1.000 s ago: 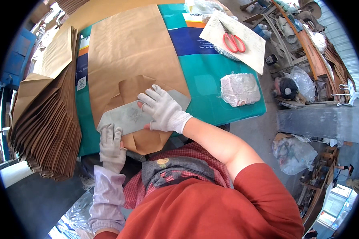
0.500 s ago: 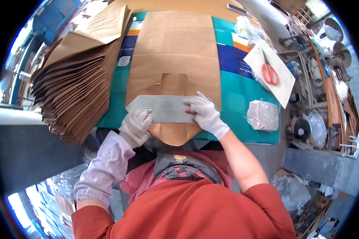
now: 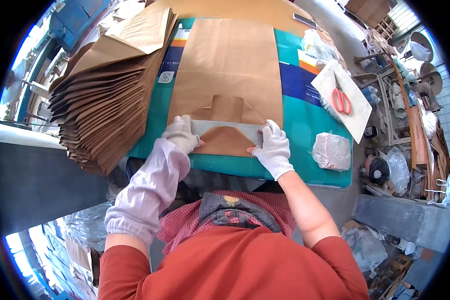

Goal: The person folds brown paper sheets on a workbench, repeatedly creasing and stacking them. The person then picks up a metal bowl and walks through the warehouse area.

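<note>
The big brown paper (image 3: pixel 228 55) lies flat on the green surface (image 3: pixel 305 117). The left hand (image 3: pixel 181 134) and the right hand (image 3: pixel 274 146) touch opposite ends of the grey plate (image 3: pixel 203 128), maybe to keep it straight under the bent flap (image 3: pixel 225 141). I can't tell if they grip it. The paper pile (image 3: pixel 110 100) sits to the left, maybe for easy reach.

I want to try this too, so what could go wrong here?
The flap is folded up over the grey plate; if the left grip and right grip push unevenly, the fold might come out crooked. The thumbs look bare, so a paper edge could nick them. The scissors lie on a white board that seems to stick out past the table edge, so a bump might knock them off.
</note>
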